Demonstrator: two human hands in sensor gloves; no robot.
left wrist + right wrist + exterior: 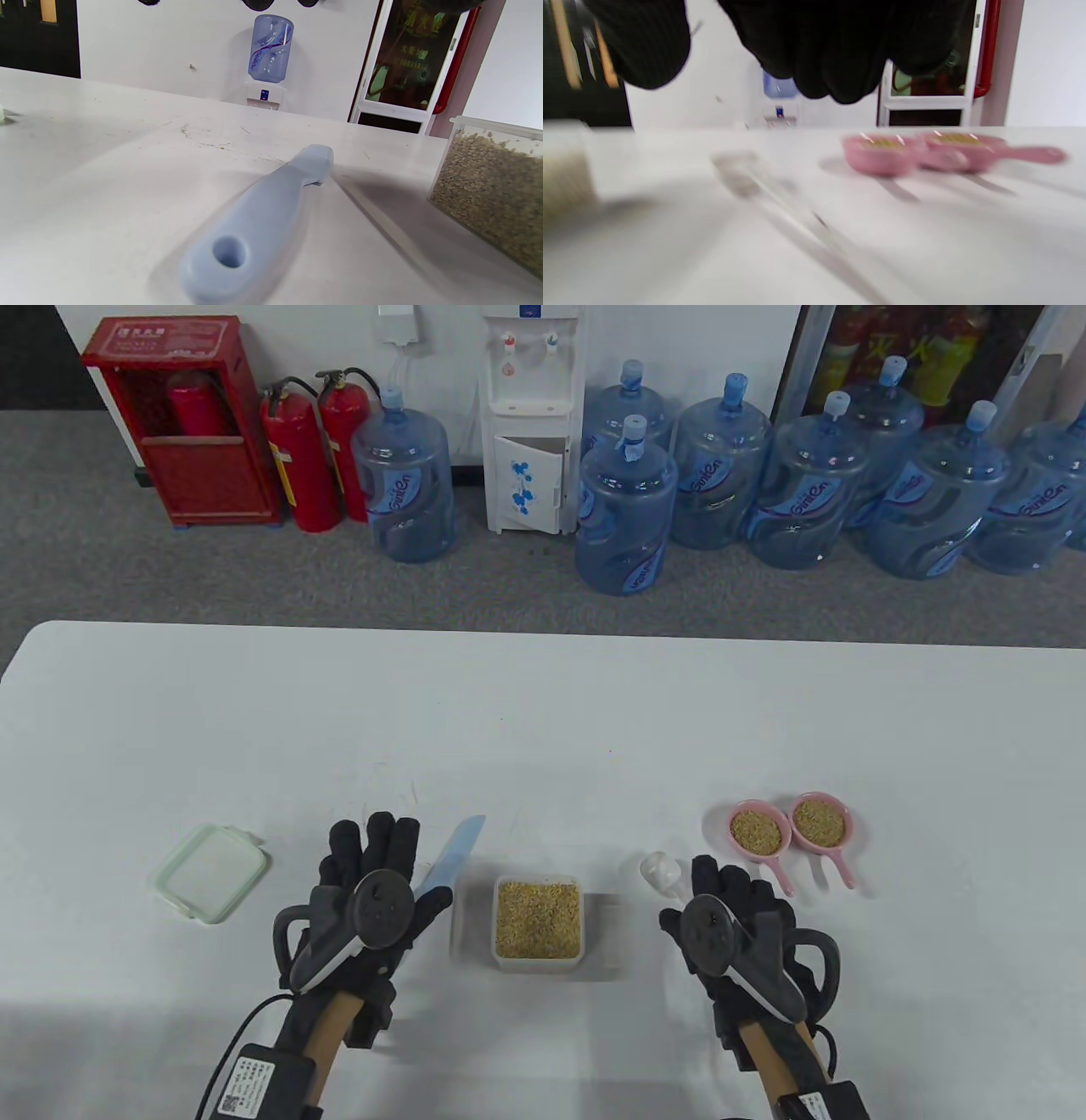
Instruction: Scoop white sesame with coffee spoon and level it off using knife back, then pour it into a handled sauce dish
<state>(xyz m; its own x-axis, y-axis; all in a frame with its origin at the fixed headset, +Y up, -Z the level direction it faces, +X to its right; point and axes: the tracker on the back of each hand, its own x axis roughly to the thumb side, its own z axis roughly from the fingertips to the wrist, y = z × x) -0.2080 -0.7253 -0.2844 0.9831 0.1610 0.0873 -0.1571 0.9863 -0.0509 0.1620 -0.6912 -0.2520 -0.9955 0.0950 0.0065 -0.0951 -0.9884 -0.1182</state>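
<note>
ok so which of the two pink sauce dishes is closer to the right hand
The left pink dish, the one nearer the spoon. It sits just above the right hand; its twin lies farther right, past it.

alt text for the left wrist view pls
A pale blue knife lies flat on the white table, handle toward the camera, untouched. A clear container of sesame stands at the right edge; a water dispenser stands behind.
</note>
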